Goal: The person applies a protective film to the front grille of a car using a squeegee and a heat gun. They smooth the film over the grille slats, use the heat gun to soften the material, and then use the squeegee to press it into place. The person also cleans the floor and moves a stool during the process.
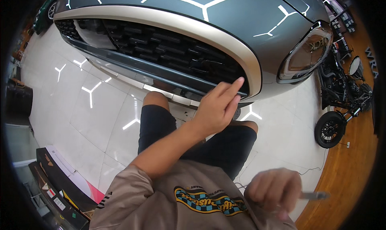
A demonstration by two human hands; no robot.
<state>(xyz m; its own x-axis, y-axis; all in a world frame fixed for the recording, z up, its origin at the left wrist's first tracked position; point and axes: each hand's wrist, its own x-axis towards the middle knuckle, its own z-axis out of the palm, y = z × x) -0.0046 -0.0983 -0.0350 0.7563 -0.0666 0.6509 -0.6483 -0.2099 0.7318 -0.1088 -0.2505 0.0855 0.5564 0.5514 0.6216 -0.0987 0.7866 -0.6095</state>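
I am crouched in front of a grey-green car [241,24]. My left hand [219,107] reaches up to its front, holding nothing, and its stretched fingertips touch the lower right edge of the beige surround [225,39] of the black grille [161,43]. Low on the right, my right hand [275,191] is blurred and closed around a thin grey tool [315,195] that sticks out to the right. What kind of tool it is I cannot tell. My knees in dark shorts [225,145] sit just under the bumper.
The car's headlight [307,53] is at the upper right. A black motorcycle [337,105] stands on the wooden floor [345,169] to the right. Flat cardboard boxes [60,185] lie at the lower left on the glossy white tiles [80,109]. A thin cable [309,171] runs across the tiles.
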